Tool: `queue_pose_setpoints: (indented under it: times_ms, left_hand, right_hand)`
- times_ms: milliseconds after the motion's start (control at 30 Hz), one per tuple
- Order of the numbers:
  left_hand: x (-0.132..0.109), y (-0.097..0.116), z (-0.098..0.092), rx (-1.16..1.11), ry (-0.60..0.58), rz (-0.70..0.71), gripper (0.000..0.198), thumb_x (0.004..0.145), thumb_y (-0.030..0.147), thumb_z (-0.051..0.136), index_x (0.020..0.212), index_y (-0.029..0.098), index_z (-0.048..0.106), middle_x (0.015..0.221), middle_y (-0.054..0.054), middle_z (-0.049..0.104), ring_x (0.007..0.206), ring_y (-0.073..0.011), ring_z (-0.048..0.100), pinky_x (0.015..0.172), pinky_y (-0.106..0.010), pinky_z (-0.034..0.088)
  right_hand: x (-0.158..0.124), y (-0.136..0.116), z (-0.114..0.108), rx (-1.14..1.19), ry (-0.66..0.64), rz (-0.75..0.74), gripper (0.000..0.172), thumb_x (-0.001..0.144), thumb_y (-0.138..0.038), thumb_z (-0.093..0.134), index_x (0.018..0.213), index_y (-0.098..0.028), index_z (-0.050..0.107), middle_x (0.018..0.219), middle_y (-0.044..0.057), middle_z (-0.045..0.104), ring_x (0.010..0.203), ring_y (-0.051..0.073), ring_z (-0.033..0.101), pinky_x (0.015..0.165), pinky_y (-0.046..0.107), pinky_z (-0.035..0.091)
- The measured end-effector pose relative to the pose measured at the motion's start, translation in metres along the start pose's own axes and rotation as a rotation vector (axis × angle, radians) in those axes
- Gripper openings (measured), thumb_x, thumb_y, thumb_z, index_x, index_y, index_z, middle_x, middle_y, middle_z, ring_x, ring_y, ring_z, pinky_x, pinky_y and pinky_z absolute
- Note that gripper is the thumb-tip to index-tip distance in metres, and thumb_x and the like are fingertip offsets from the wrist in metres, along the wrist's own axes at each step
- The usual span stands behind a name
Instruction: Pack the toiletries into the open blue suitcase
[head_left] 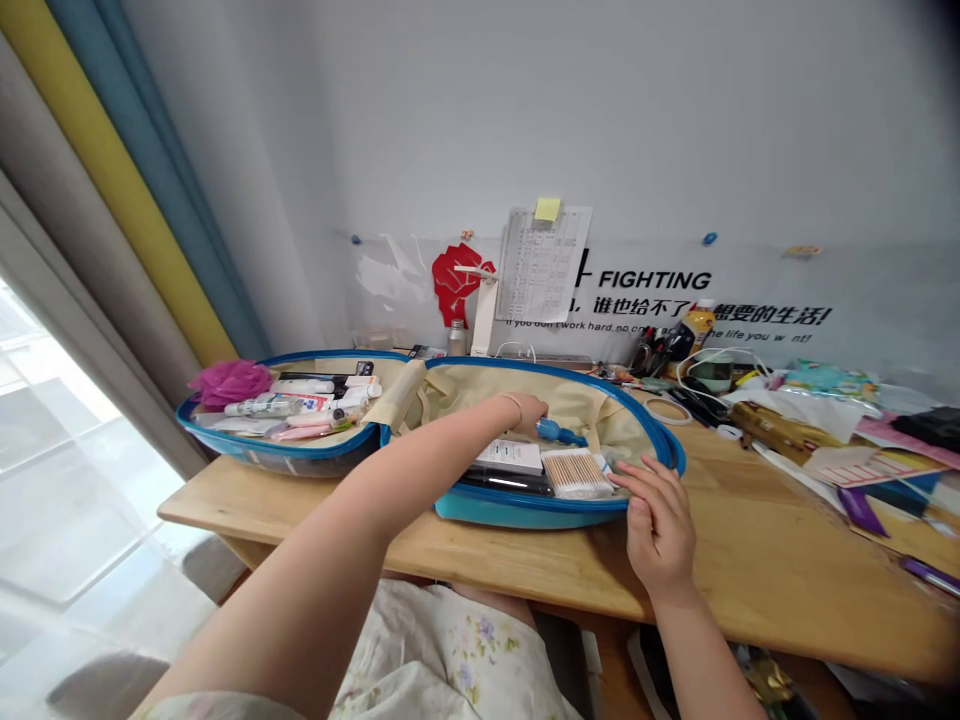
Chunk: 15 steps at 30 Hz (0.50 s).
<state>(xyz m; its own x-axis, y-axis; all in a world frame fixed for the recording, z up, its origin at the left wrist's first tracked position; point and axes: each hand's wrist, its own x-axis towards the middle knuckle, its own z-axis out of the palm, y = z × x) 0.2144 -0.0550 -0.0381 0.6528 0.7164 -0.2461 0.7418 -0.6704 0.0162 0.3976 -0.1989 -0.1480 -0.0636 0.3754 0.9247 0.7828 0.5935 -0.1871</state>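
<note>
Suitcase (525, 508) lies open on wooden desk (750, 580) near curtain (150, 200), left hand (528, 413) gripping blue item (562, 433), right hand (661, 515) loose.

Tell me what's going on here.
A person's left hand reaches into the right half of an open blue case, at a blue item; its grip is unclear. The right hand is at the case's near right rim, beside packed cotton swabs. A pink mesh bundle lies in the left half.
</note>
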Motion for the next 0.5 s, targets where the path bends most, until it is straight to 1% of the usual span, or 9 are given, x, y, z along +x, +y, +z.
queue_pose_setpoints:
  times_ms: [67,167,300,400,500]
  left_hand:
    - [0.007,0.006,0.005,-0.004,-0.026,-0.027,0.053,0.077,0.026,0.066,0.128,0.015,0.055,0.133,-0.015,0.057,0.117,-0.0268,0.058,0.096,-0.033,0.048]
    - [0.009,0.010,0.010,-0.029,-0.046,-0.054,0.051,0.083,0.025,0.064,0.131,0.015,0.051,0.136,-0.016,0.054,0.120,-0.0253,0.056,0.098,-0.033,0.047]
    - [0.011,0.012,0.013,-0.079,-0.088,-0.074,0.036,0.091,0.029,0.058,0.125,0.017,0.055,0.129,-0.012,0.057,0.112,-0.0229,0.059,0.094,-0.041,0.050]
    - [0.013,0.014,0.016,-0.125,-0.099,-0.054,0.035,0.092,0.035,0.058,0.123,0.018,0.056,0.127,-0.010,0.057,0.110,-0.0227,0.059,0.092,-0.046,0.051]
    - [0.013,0.016,0.019,-0.174,-0.088,-0.040,0.036,0.094,0.031,0.055,0.128,0.019,0.055,0.132,-0.010,0.056,0.114,-0.0233,0.058,0.095,-0.043,0.051]
  right_hand:
    - [0.000,0.000,0.000,-0.001,0.002,0.001,0.026,0.091,-0.021,0.042,0.100,-0.023,0.067,0.104,0.007,0.069,0.117,0.026,0.056,0.103,0.050,0.039]
    - [0.001,-0.001,-0.001,-0.002,0.001,-0.007,0.027,0.092,-0.021,0.041,0.100,-0.023,0.067,0.103,0.007,0.069,0.116,0.026,0.057,0.103,0.050,0.039]
    - [0.001,-0.001,-0.001,-0.001,-0.004,0.000,0.027,0.092,-0.022,0.042,0.100,-0.024,0.067,0.103,0.007,0.069,0.116,0.026,0.057,0.101,0.049,0.040]
    - [0.001,-0.001,-0.001,0.001,-0.004,0.009,0.027,0.092,-0.023,0.042,0.098,-0.024,0.068,0.102,0.007,0.070,0.116,0.026,0.057,0.101,0.050,0.040]
    - [0.000,0.000,0.000,0.000,-0.004,0.006,0.027,0.092,-0.022,0.042,0.098,-0.024,0.068,0.102,0.006,0.070,0.116,0.026,0.057,0.102,0.050,0.040]
